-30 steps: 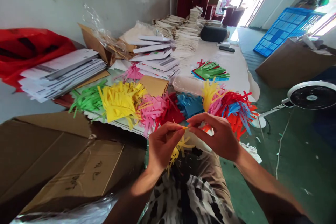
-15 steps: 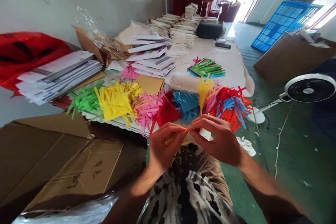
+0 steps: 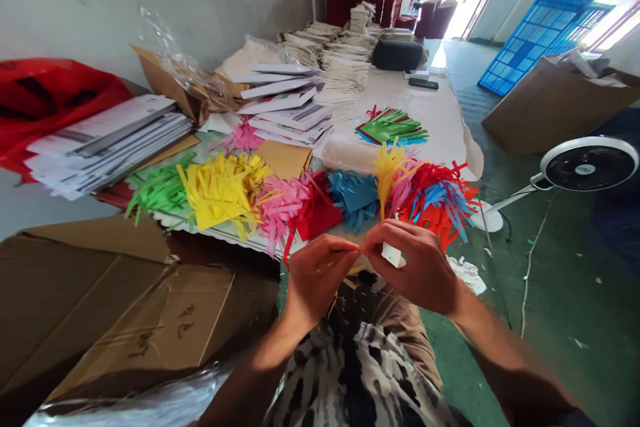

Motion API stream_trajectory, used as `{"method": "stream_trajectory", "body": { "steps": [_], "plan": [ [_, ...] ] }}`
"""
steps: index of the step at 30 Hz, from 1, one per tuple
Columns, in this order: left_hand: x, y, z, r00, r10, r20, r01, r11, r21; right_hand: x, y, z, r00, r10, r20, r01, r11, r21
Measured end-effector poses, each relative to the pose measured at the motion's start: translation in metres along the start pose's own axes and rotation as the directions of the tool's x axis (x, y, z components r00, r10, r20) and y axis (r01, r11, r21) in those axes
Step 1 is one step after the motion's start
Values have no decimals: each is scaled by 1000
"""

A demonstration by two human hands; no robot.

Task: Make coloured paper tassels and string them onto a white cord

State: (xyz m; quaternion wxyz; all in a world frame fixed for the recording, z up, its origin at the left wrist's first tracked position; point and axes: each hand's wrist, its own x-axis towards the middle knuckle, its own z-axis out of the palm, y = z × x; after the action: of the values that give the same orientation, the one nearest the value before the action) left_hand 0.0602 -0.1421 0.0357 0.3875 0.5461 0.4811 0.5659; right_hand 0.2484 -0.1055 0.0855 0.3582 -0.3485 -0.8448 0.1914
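Note:
My left hand [image 3: 323, 273] is closed in a pinch around yellow paper strips [image 3: 351, 284], whose ends hang below the fingers. My right hand [image 3: 413, 263] pinches at the same spot, thumb and index fingertip meeting those of the left. The bit of paper between the fingertips is mostly covered. Just beyond the hands, fringed paper bundles lie along the table edge: green [image 3: 163, 190], yellow [image 3: 215, 193], pink [image 3: 283, 203], dark red [image 3: 320, 210] and blue [image 3: 354, 197]. A yellow tassel [image 3: 389, 170] and a red-and-blue fringed heap [image 3: 440, 197] lie behind my right hand.
Stacked white sheets [image 3: 110, 140] and piled envelopes [image 3: 290, 107] sit on the table. Green fringed paper [image 3: 395, 125] lies farther back, near a black case [image 3: 399, 55]. An open cardboard box [image 3: 120, 300] stands at lower left; a fan [image 3: 585, 167] is at right.
Both hands stay together in front of the table with fingertips pinched. The yellow-orange bit between the fingertips shows less now. The view has shifted slightly.

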Motion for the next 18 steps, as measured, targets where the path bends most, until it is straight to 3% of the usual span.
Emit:
{"method": "stream_trajectory", "body": {
  "steps": [6, 13, 18],
  "plan": [
    [-3, -4, -5, 989, -139, 43, 139, 990, 6, -4, 8, -1, 991, 121, -48, -119, 992, 47],
    [1, -5, 4, 984, -175, 28, 176, 983, -57, -4, 10, 4, 986, 165, 12, -165, 978, 129],
    [5, -10, 6, 983, -170, 63, 175, 980, -90, -5, 13, 5, 958, 283, -40, -270, 942, 197]
  ]
}}
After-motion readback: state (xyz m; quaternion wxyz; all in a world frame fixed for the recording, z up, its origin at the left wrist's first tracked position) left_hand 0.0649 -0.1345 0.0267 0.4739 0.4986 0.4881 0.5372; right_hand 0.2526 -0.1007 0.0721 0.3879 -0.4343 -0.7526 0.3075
